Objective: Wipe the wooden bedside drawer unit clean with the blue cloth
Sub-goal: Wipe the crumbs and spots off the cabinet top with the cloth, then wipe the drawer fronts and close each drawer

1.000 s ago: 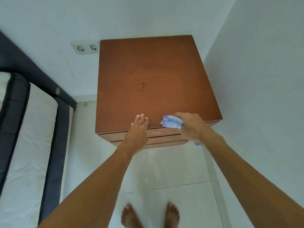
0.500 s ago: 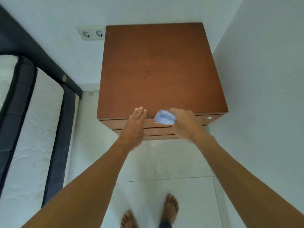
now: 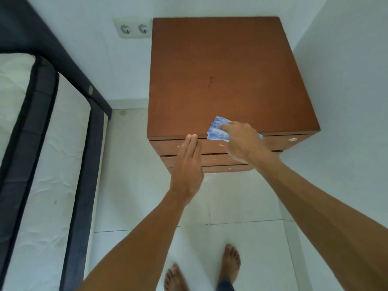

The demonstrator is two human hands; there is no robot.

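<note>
The wooden bedside drawer unit [image 3: 226,76] stands in the room's corner, seen from above, with its drawer fronts showing below the top's front edge. My right hand [image 3: 243,141] holds the crumpled blue cloth [image 3: 217,129] down on the top's front edge, near the middle. My left hand [image 3: 189,164] is flat with its fingers together, its fingertips touching the front edge just left of the cloth. A few small dark specks mark the middle of the top.
A bed with a white mattress [image 3: 42,164] and dark frame runs along the left. A double wall socket [image 3: 134,28] sits behind the unit's left corner. White walls close in at back and right. My bare feet [image 3: 231,261] stand on white floor tiles.
My right hand has lifted the cloth from the drawer front onto the top's front edge. My left hand has straightened, its fingers now pressed together. The view has shifted slightly.
</note>
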